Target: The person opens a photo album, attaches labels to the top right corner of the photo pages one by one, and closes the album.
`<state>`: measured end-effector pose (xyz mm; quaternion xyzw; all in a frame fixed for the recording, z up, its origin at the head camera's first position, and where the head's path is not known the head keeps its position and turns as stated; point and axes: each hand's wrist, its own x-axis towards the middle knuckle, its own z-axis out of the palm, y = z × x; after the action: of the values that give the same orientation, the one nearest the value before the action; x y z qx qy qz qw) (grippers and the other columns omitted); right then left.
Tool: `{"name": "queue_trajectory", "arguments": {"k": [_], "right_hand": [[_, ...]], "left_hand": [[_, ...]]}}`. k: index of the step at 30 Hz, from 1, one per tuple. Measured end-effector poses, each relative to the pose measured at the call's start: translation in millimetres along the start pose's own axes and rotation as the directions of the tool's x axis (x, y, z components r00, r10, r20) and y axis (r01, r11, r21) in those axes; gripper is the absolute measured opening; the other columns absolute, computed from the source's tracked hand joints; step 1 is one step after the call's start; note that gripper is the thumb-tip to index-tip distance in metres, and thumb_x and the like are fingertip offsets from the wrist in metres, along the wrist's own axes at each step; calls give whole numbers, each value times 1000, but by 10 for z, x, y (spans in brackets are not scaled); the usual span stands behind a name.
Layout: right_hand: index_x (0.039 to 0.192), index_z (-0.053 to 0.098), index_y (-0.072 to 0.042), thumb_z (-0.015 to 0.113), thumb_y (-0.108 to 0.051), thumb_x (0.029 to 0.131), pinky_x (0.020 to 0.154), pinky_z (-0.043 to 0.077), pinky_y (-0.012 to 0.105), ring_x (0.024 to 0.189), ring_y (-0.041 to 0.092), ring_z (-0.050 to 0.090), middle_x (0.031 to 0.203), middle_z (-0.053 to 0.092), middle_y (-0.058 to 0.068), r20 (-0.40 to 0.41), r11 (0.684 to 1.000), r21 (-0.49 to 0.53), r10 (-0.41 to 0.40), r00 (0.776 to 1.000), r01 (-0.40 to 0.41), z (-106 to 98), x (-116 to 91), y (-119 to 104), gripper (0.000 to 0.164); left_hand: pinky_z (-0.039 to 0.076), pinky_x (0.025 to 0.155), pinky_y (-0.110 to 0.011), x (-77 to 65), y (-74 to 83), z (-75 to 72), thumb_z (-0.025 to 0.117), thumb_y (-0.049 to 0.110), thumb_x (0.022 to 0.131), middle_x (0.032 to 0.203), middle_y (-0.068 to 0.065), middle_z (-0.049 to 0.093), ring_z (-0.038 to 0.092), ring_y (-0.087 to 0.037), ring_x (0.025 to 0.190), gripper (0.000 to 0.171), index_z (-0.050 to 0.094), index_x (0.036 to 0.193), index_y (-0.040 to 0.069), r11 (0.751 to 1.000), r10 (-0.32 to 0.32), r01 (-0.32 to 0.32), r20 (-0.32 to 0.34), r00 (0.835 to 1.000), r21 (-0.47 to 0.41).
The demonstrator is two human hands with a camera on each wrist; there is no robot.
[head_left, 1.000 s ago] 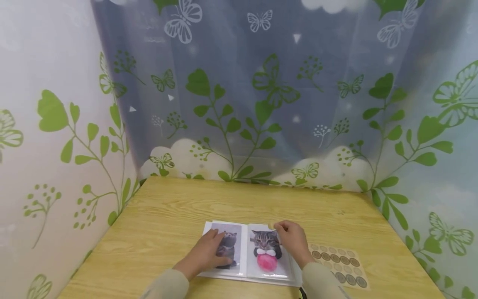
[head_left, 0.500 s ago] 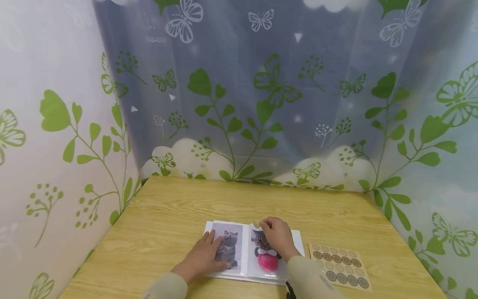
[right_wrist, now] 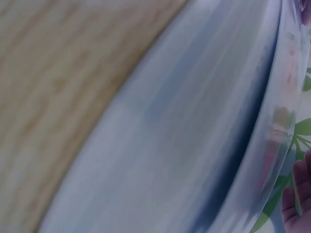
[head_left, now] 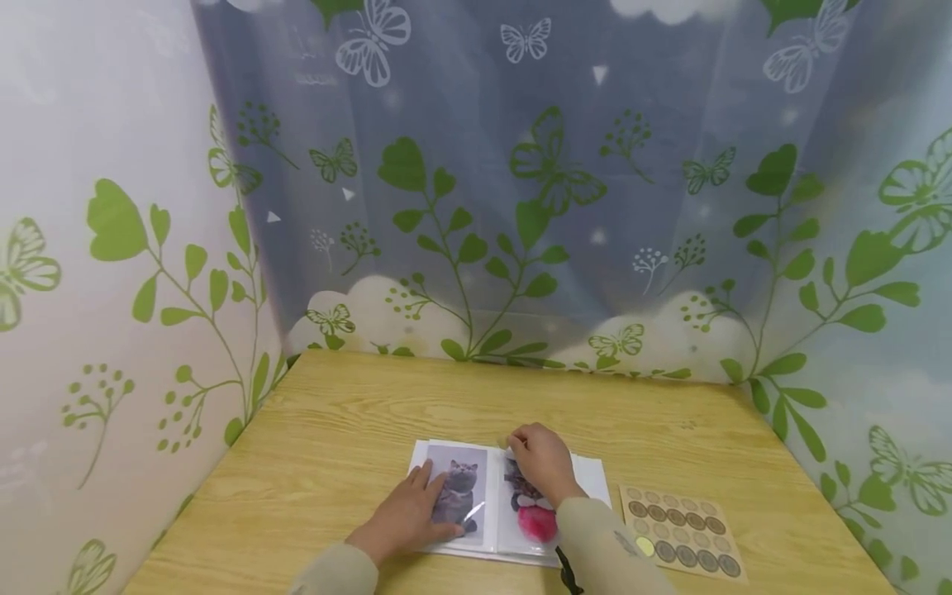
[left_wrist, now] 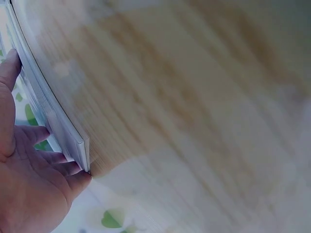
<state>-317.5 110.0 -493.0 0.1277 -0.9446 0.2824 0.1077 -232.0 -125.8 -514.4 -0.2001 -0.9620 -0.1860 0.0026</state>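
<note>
An open photo album (head_left: 493,541) with clear pockets lies on the table. Its left page has a grey cat photo (head_left: 459,487). The right page has a tabby cat picture with a pink fluffy ball (head_left: 537,524). My left hand (head_left: 405,508) rests on the left page's outer edge, fingers spread; in the left wrist view its fingertips touch the album edge (left_wrist: 80,145). At the top of the right page, near the spine, my right hand (head_left: 541,460) pinches a small round gold sticker (head_left: 502,442), mostly hidden by the fingers. This hand covers part of the tabby's face.
A tan sheet of round stickers (head_left: 680,529) lies right of the album, with one bright yellow circle (head_left: 644,546) on it. A dark strap (head_left: 568,570) shows by the right sleeve. Patterned curtains (head_left: 476,182) stand behind and beside the wooden table (head_left: 357,413).
My right hand has moved left along the top of the right page with the sticker, towards the spine. The sticker sheet is more uncovered. My left hand stays on the left page.
</note>
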Motion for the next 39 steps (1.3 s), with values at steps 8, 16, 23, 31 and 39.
{"name": "queue_trajectory", "arguments": {"k": [8,16,23,31,39], "right_hand": [[91,75,-11,63,-22,97,70,51,38,75,16,57,87,66,2,21,998,-35,-53,998,54,115,81,-35,17],[96,75,-12,63,-23,97,82,52,48,86,23,63,91,67,3,20,996,-90,-24,1000,26,154,97,-73,17],[92,75,-13,65,-23,96,78,52,49,86,26,63,87,65,3,4,982,-179,-56,998,56,175,93,-57,14],[87,75,-15,67,-25,95,79,51,49,84,25,63,84,65,1,17,965,-241,-103,995,104,226,62,-80,15],[87,76,-16,69,-25,93,83,49,51,86,25,62,85,66,1,-14,958,-246,-154,988,146,322,52,-108,14]], "left_hand": [[32,111,-58,23,4,1,72,57,82,150,-35,31,34,-52,136,91,46,143,-5,1000,-20,20,24,1000,14],[33,111,-58,31,-2,20,73,57,81,150,-35,32,35,-52,136,91,47,142,-5,1000,-25,24,20,999,14],[33,110,-58,25,13,14,73,57,81,150,-35,32,34,-52,136,91,47,142,-5,1000,-27,27,25,999,0],[33,111,-58,21,17,12,73,57,82,150,-34,32,34,-51,137,91,47,143,-5,999,-38,37,32,999,8],[33,111,-58,11,26,-7,73,56,82,150,-34,32,34,-52,136,90,47,142,-6,999,-37,37,35,999,0]]}}
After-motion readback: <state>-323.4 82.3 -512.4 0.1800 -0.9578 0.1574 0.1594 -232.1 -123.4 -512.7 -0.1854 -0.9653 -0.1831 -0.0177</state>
